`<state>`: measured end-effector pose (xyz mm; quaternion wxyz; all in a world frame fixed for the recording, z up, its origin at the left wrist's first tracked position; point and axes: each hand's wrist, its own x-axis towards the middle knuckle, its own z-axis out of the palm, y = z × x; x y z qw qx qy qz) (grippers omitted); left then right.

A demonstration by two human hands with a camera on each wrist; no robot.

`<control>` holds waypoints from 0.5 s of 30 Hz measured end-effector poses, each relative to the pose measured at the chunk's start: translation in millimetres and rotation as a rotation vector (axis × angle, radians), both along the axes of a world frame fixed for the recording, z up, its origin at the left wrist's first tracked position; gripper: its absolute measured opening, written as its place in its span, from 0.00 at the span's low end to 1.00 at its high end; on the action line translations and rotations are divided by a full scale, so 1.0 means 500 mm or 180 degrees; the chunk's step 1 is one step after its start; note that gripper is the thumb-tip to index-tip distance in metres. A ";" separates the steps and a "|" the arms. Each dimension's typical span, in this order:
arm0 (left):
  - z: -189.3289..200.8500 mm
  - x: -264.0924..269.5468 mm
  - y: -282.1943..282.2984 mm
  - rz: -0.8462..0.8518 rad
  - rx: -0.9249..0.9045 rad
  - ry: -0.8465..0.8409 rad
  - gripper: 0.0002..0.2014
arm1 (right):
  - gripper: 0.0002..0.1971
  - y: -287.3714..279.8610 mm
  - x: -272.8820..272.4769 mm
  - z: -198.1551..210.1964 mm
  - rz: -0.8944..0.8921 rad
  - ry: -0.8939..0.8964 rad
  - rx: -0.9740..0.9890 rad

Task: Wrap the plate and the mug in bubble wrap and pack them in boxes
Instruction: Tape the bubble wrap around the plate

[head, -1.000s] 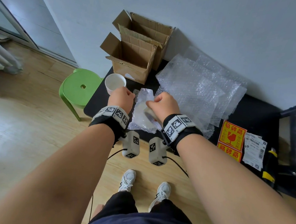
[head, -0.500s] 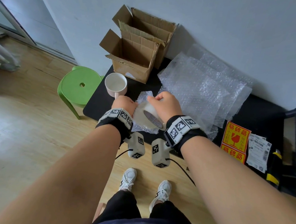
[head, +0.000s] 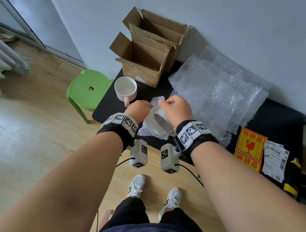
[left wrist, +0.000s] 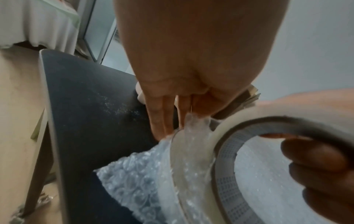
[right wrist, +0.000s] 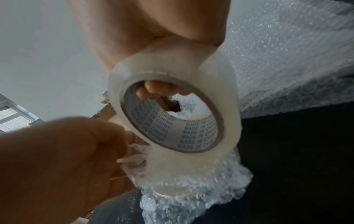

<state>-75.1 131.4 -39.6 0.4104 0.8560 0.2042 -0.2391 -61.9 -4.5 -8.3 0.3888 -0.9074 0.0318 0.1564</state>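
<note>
**Taping down the wrap on the plate**

Our right hand (head: 178, 110) grips the tape roll (head: 159, 122), fingers hooked through its core, as the right wrist view shows. Our left hand (head: 139, 110) is curled at the roll's edge, fingertips pinched together on what looks like the free end of the tape, though the strip itself is too clear to trace. Just beneath lies the wrapped plate (head: 152, 134), a bubble-wrap bundle on the black tabletop (head: 109, 103).

To do this well, we judge that we should draw out a strip long enough to cross the loose fold, keep it taut so it does not stick to itself, then press it flat across the seam with the bundle resting on the tabletop.

The mug (head: 125, 89) stands bare, near the bundle and in front of the open boxes (head: 143, 64); spare bubble wrap sheets (head: 217, 95) lie to the right.

Much is hard to make out. The plate is only a faint rim through the bubbles in the wrist views. Our hands hide most of the bundle from above, so we cannot tell whether any tape is on it. The boxes' floors are in shadow.
</note>
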 end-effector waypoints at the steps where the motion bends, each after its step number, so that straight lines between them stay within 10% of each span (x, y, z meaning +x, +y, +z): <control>1: 0.014 0.000 -0.001 0.0007 -0.0070 0.0156 0.16 | 0.11 0.000 0.000 0.001 -0.0003 0.0011 0.0007; 6: 0.009 -0.026 0.014 -0.0298 -0.0494 0.0543 0.33 | 0.13 -0.002 -0.002 0.007 0.0022 0.0058 0.0045; 15: -0.001 -0.049 -0.007 -0.0085 -0.0226 0.0230 0.30 | 0.22 -0.036 -0.027 0.013 -0.0011 0.0288 0.0350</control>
